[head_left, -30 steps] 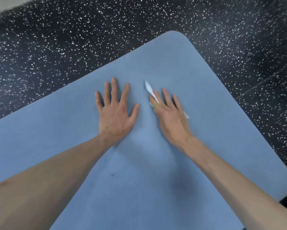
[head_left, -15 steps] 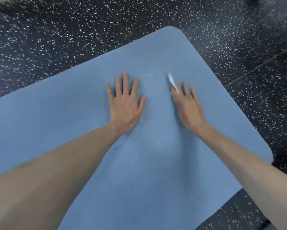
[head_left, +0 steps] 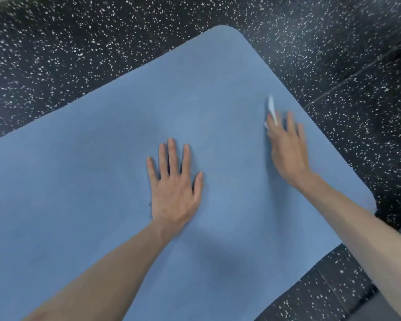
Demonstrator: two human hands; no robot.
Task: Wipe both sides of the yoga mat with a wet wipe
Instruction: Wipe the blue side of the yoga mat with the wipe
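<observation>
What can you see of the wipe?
The wipe is a small white sheet, thin and soft-looking, blurred in this frame. Most of it is hidden under the right hand, which presses it flat against the blue mat near the mat's right edge. Only a narrow crumpled strip sticks out past the fingertips, plus a sliver by the index finger. Whether it is damp cannot be told. Nothing else touches it.

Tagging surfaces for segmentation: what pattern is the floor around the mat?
Black with scattered white flecks, floor, clearest in the head view.
</observation>
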